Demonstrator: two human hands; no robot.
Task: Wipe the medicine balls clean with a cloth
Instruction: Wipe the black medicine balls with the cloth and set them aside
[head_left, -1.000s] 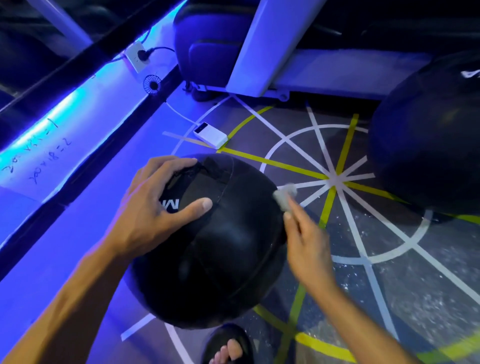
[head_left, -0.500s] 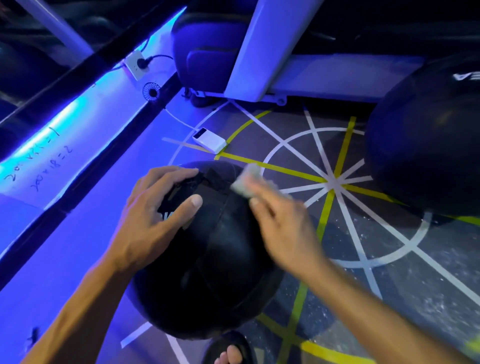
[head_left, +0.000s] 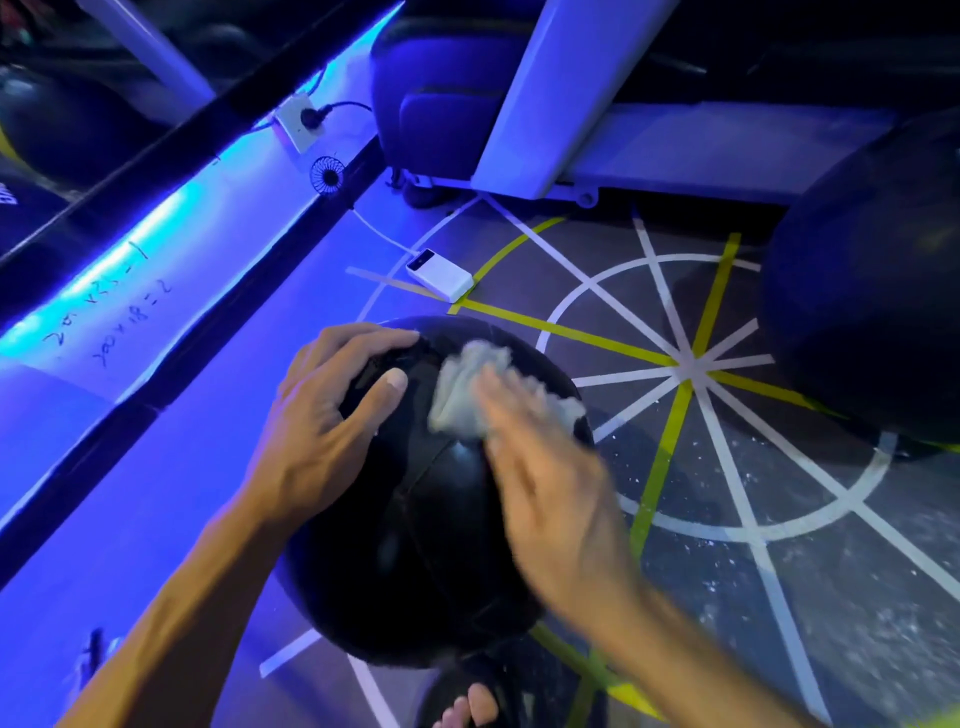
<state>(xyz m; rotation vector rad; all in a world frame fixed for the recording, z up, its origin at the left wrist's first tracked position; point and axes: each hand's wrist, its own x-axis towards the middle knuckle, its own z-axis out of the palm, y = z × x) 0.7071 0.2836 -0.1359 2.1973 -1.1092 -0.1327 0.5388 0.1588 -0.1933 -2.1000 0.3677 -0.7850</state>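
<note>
A black medicine ball (head_left: 415, 545) rests on the floor in front of me. My left hand (head_left: 327, 415) lies spread on its upper left side, holding it steady. My right hand (head_left: 545, 483), blurred by motion, presses a crumpled grey cloth (head_left: 462, 395) flat against the top of the ball. A second, larger black medicine ball (head_left: 872, 301) sits on the floor at the right edge, untouched.
A white power bank (head_left: 439, 274) with a cable lies on the floor beyond the ball. A small fan (head_left: 327, 175) and a wall socket (head_left: 298, 122) sit by the blue-lit ledge (head_left: 156, 270) at left. A bench base (head_left: 519, 104) stands behind. My toes (head_left: 467, 706) show below.
My right hand has swept the cloth from the ball's right side up onto its top, close to my left thumb. My left hand has stayed on the ball.
</note>
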